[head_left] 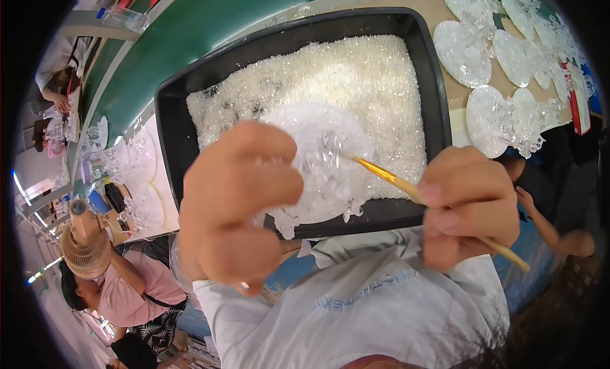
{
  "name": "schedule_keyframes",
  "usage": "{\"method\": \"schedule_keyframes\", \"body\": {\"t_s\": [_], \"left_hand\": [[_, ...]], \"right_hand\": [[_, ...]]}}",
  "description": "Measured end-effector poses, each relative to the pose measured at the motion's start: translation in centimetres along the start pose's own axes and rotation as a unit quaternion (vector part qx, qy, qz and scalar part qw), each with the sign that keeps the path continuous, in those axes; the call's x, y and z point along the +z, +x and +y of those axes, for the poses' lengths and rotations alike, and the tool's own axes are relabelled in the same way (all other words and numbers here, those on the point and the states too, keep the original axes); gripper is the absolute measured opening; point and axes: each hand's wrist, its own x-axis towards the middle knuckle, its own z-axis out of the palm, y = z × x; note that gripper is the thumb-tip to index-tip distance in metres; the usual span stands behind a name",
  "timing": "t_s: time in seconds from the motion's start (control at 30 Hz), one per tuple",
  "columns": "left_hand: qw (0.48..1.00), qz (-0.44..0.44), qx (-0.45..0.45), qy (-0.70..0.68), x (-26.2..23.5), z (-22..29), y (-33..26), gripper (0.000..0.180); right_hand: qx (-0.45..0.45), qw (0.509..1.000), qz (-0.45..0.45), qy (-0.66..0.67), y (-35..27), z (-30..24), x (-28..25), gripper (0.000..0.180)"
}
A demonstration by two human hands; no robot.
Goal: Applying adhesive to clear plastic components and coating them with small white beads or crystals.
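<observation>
A clear, round decoration (321, 194) with a raised transparent shape at its middle is in front of me, over a black tray. My left hand (238, 197) is closed on its left side, fingers curled; the grip itself is partly hidden. Small clear prongs stick out along its lower edge. In my right hand (470, 207), pinched between thumb and fingers, is a thin paintbrush (406, 186) with a wooden handle and a gold ferrule. Its tip points left and reaches the raised middle of the decoration; blur hides whether it touches.
The black tray (438, 108) holds sparkling white granules (356, 64). Similar clear pieces (464, 54) lie on the table at right, and more (143, 156) at left. A clear bottle (127, 18) lies far left. Other people, one in a pink shirt (136, 286), are at left.
</observation>
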Motion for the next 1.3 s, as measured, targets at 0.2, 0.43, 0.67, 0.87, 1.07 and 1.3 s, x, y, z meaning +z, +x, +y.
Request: {"method": "schedule_keyframes", "body": {"t_s": [0.2, 0.43, 0.67, 0.87, 1.07, 1.3], "left_hand": [[0.978, -0.115, 0.017, 0.175, 1.5, 3.3, -0.1, 0.019], [0.912, -0.243, 0.19, 0.27, 2.6, 2.6, -0.2, 0.015], [0.908, -0.233, 0.211, 0.276, 3.3, 2.5, -0.6, 0.015], [0.905, -0.221, 0.225, 0.287, 3.6, 2.6, -1.0, 0.015], [0.908, -0.221, 0.222, 0.279, 3.8, 2.6, -0.9, 0.015], [0.906, -0.224, 0.224, 0.279, 3.9, 2.6, -1.0, 0.015]], "right_hand": [[0.117, 0.959, 0.151, 0.208, -0.5, 0.4, 0.8, 0.023], [0.088, 0.977, 0.03, 0.194, 0.6, 0.9, 0.5, 0.022], [0.115, 0.985, -0.054, 0.121, 1.0, 1.1, 0.9, 0.018], [0.105, 0.985, -0.042, 0.129, 0.9, 0.9, 1.9, 0.021], [0.108, 0.984, -0.035, 0.138, 0.8, 0.8, 1.7, 0.025], [0.106, 0.98, -0.091, 0.139, 1.0, 0.8, 0.8, 0.016]]}}
